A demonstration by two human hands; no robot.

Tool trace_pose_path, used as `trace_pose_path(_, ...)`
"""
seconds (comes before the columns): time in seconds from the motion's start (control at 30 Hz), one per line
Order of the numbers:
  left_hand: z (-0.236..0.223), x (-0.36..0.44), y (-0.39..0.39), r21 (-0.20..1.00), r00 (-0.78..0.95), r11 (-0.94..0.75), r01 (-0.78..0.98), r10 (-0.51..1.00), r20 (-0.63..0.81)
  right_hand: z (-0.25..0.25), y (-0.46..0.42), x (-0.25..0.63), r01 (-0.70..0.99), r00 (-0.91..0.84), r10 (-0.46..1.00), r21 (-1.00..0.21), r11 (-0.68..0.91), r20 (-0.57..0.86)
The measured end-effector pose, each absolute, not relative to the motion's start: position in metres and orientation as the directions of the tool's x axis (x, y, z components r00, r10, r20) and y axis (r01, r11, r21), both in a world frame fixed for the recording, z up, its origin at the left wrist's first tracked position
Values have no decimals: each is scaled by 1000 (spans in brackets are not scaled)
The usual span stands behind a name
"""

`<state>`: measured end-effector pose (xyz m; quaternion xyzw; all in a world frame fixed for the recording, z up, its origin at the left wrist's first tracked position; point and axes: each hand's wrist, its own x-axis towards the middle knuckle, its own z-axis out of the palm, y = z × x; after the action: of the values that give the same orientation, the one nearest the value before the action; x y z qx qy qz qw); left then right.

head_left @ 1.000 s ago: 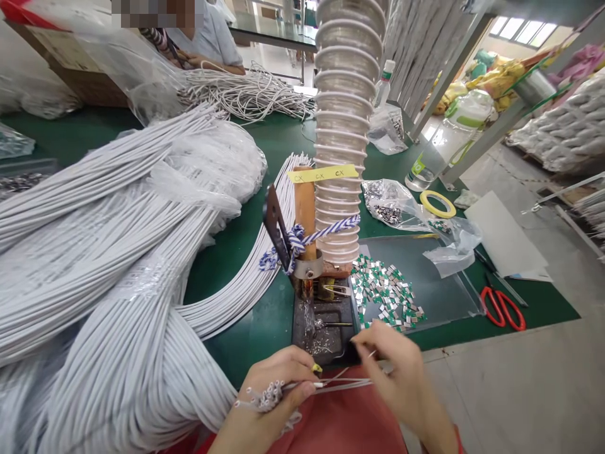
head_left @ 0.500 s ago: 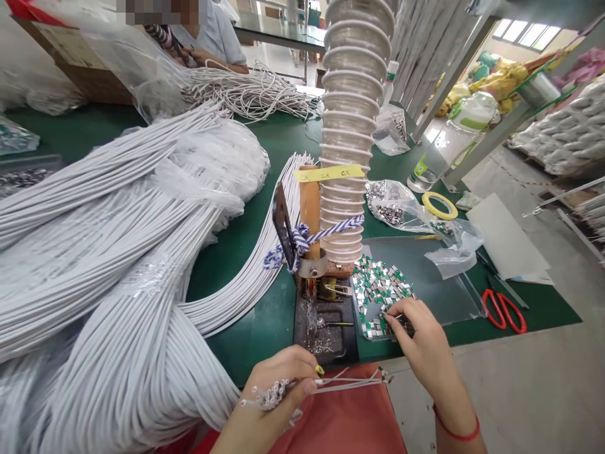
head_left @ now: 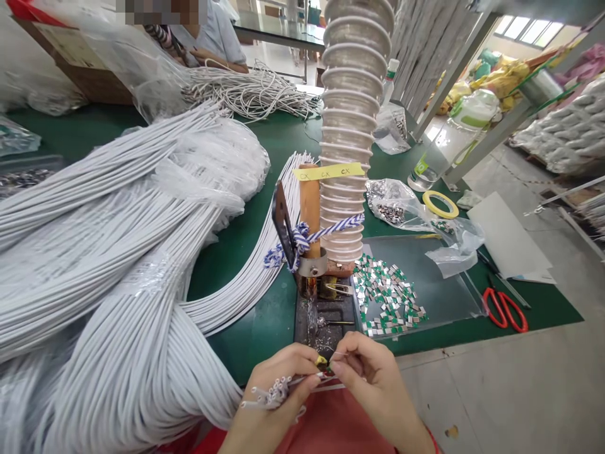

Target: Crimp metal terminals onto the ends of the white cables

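Note:
My left hand (head_left: 283,391) is closed around several thin white cables (head_left: 274,394), their cut ends poking out over the fingers. A yellow wrap (head_left: 322,362) shows at its fingertips. My right hand (head_left: 371,381) is pinched close to those fingertips, beside a cable end. A speck of green shows at the pinch, seemingly a small green-and-silver connector, mostly hidden by the fingers. Just beyond both hands stands a soldering stand (head_left: 326,321) with a dark, spattered base. To its right, many loose green-and-silver connectors (head_left: 385,296) lie on a clear sheet.
A ribbed duct (head_left: 352,126) rises behind the stand, with striped rope (head_left: 335,230) tied there. Large white cable bundles (head_left: 118,252) cover the left side. On the right are red-handled scissors (head_left: 505,309), yellow tape (head_left: 440,204) and a water bottle (head_left: 449,142). A person (head_left: 208,38) sits opposite.
My right hand has moved left from the connector pile to the fingertips of my left hand. My left hand has stayed nearly in place, still holding the cables.

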<state>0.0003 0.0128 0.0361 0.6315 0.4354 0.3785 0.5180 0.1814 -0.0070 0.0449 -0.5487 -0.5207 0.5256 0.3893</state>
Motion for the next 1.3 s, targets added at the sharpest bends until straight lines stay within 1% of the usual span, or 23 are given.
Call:
trace_pose_path(0.1,37,2,12,983,282,-85,165,959,35,43,-6,177,200,-59,983,-967,-157,-171)
trace_pose_path(0.2,35,2,10,978,219,-105,178,974,64,44,-8,172,251,-80,987,-962,-112,-136)
trace_pose_path(0.3,34,3,10,975,177,-115,190,981,81,44,-11,169,252,-101,989,-964,-82,-111)
trace_pose_path(0.5,36,5,10,976,158,-109,189,984,79,41,-12,167,287,-109,991,-957,-49,-84)
trace_pose_path(0.7,37,5,9,979,136,-89,182,989,65,38,-15,164,262,-89,992,-963,-64,-90)
trace_pose_path(0.93,38,6,10,980,115,-79,185,992,58,37,-14,162,247,-88,995,-968,-34,-57)
trace_pose_path(1.1,40,7,11,971,89,-103,216,992,86,41,-14,167,311,-85,993,-949,-47,-77)
trace_pose_path(1.17,41,7,12,965,72,-114,234,992,100,41,-15,172,275,-84,992,-959,-64,-90)
trace_pose_path(1.3,44,9,14,951,47,-149,270,989,141,37,-13,177,81,-93,995,-996,-28,-36)
